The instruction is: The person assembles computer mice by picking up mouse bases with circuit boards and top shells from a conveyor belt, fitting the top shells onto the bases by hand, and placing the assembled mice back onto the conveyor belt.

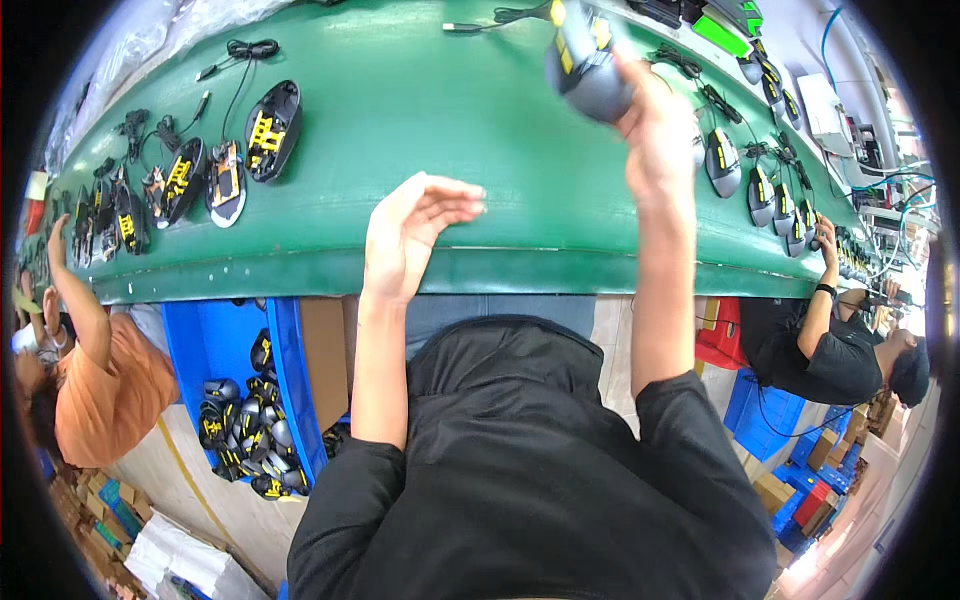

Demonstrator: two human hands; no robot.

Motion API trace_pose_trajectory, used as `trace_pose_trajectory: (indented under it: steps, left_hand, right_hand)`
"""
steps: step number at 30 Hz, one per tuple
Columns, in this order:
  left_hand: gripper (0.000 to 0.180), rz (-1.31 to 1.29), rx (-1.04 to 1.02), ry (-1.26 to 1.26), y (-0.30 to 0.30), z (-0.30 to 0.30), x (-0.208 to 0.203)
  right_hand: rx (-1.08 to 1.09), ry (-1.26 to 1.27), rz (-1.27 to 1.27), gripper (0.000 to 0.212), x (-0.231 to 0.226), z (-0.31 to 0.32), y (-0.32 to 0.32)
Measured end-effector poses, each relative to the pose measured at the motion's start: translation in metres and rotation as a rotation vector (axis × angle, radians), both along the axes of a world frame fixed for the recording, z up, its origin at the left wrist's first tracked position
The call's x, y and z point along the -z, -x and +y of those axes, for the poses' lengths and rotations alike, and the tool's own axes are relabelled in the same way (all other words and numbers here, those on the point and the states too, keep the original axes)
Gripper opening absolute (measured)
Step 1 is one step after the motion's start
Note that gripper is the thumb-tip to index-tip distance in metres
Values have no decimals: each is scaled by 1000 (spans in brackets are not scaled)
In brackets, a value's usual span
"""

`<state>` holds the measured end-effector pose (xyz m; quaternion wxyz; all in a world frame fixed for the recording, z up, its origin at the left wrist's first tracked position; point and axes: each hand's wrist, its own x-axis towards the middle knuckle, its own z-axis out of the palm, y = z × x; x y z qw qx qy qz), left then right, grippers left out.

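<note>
My right hand (655,125) grips a grey computer mouse (590,88) with yellow parts, raised over the far side of the green work surface (500,130). The mouse is smeared by motion. A black cable (490,24) lies at the far edge near it. Nothing is in my left hand (410,230), which hovers above the near part of the surface with its fingers stretched and slightly bent. Left of it lie an opened mouse shell (272,132) with yellow inner parts and a mouse base (226,185) with its circuit board showing.
Several closed grey mice (722,163) with cables line the right side; more opened ones (183,178) line the left. Below the left edge stands a blue bin (290,345) with mouse shells (250,425). Co-workers sit at left (105,390) and right (840,345).
</note>
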<state>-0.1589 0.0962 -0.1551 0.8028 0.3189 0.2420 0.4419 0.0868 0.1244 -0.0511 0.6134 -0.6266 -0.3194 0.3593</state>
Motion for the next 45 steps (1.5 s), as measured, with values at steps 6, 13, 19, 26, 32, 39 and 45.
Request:
trace_pose_trajectory:
  steps: [6,13,19,26,32,39,45]
  left_hand:
    - [15,-186,-11,-596,-4,-38,-110]
    - [55,-397,20,-992,3,-66,-172]
    - [39,-530,-427,-959,-19,-85,-167]
    - [15,-499,-243,-972,29,-57,-160]
    - [23,771,-758,-540,97,-13,-117]
    - [64,1784,-815,-348,160,43,-13]
    - [77,1828,-955,-273,129,71,-1]
  right_hand:
    - [135,320,-259,50,81,-33,6]
    - [-18,160,-1077,63,70,-53,38]
    - [94,166,-1171,63,86,-22,-9]
    - [-106,-161,-1153,54,68,-19,84]
    - [-691,-563,-1315,64,69,65,193]
    - [-459,-145,-731,37,57,62,163]
    - [-305,382,-573,42,47,12,58]
